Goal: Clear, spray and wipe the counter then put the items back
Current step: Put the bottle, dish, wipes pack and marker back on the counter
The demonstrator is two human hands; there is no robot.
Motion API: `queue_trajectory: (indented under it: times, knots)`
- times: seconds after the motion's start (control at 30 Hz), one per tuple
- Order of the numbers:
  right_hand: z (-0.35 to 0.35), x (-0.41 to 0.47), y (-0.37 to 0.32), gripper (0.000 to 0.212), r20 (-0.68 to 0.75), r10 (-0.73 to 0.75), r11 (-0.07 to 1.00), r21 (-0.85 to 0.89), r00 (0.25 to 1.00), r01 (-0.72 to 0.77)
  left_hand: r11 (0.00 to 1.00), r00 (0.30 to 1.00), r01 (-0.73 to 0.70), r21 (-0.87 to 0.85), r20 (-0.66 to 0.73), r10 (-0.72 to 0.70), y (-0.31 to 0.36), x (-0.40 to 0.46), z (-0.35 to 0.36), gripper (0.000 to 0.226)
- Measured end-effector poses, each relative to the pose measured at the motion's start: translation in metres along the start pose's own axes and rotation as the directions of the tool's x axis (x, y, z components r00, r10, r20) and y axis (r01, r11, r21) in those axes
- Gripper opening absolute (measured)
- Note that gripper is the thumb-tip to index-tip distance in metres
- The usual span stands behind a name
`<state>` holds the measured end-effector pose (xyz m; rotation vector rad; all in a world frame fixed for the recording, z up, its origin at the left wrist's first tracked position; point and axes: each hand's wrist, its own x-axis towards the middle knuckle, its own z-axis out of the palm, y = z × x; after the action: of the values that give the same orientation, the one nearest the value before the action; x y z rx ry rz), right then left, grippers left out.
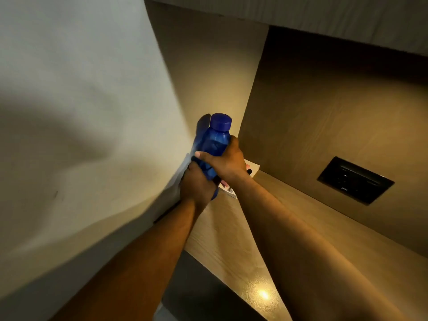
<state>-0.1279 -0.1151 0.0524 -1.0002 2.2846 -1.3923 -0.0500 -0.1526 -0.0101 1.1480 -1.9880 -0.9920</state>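
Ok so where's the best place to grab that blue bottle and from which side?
Grip the blue bottle around its straight middle body, coming from the open counter side, since the wall blocks its left. The body is wider and steadier than the narrow cap. Both the left hand and right hand already wrap it there, low and mid-body.
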Motion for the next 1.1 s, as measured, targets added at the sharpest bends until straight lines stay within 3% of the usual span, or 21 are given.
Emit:
queue_trajectory:
  times: [0.13,0.17,0.23,0.3,0.37,0.43,0.57,0.73,0.83,0.93,1.1]
  knots:
    - [-0.004,-0.006,0.006,0.069,-0.118,-0.018,0.999,-0.044,0.993,0.013,0.994,0.99,-0.054,-0.097,0.126,0.066,0.001,0.0,0.002,0.034]
    - [-0.01,-0.011,0.01,0.068,-0.148,-0.015,0.999,-0.048,0.989,0.007,0.996,0.987,-0.082,-0.029,0.137,0.086,0.003,-0.002,0.005,0.036]
    - [-0.029,-0.025,0.018,0.072,-0.219,0.033,0.999,-0.031,0.975,-0.04,0.981,0.988,-0.122,0.149,0.117,0.105,0.008,-0.008,0.01,0.055]
    - [-0.055,-0.039,0.026,0.076,-0.302,0.089,0.995,-0.025,0.949,-0.101,0.981,0.978,-0.153,0.122,0.159,0.133,0.022,-0.022,0.021,0.077]
    - [-0.088,-0.054,0.037,0.075,-0.408,0.125,0.988,-0.027,0.904,-0.149,0.979,0.95,-0.205,0.011,0.243,0.197,0.039,-0.04,0.043,0.082]
    - [-0.124,-0.074,0.049,0.071,-0.521,0.141,0.98,-0.045,0.842,-0.192,0.964,0.879,-0.258,-0.065,0.4,0.262,0.062,-0.059,0.074,0.08]
    - [-0.194,-0.12,0.074,0.066,-0.689,0.17,0.947,-0.085,0.705,-0.311,0.91,0.663,-0.401,-0.109,0.651,0.37,0.106,-0.107,0.136,0.071]
    - [-0.293,-0.174,0.113,0.075,-0.827,0.229,0.914,0.002,0.513,-0.406,0.867,0.391,-0.367,-0.338,0.789,0.474,0.172,-0.181,0.193,0.075]
    - [-0.338,-0.197,0.132,0.076,-0.872,0.229,0.864,-0.023,0.433,-0.503,0.837,0.256,-0.415,-0.356,0.837,0.483,0.21,-0.214,0.223,0.074]
    - [-0.368,-0.212,0.151,0.076,-0.89,0.191,0.826,-0.082,0.414,-0.557,0.851,0.217,-0.396,-0.345,0.865,0.452,0.233,-0.237,0.245,0.065]
    - [-0.388,-0.217,0.174,0.076,-0.898,0.204,0.858,-0.028,0.39,-0.514,0.875,0.244,-0.343,-0.34,0.868,0.433,0.246,-0.259,0.265,0.059]
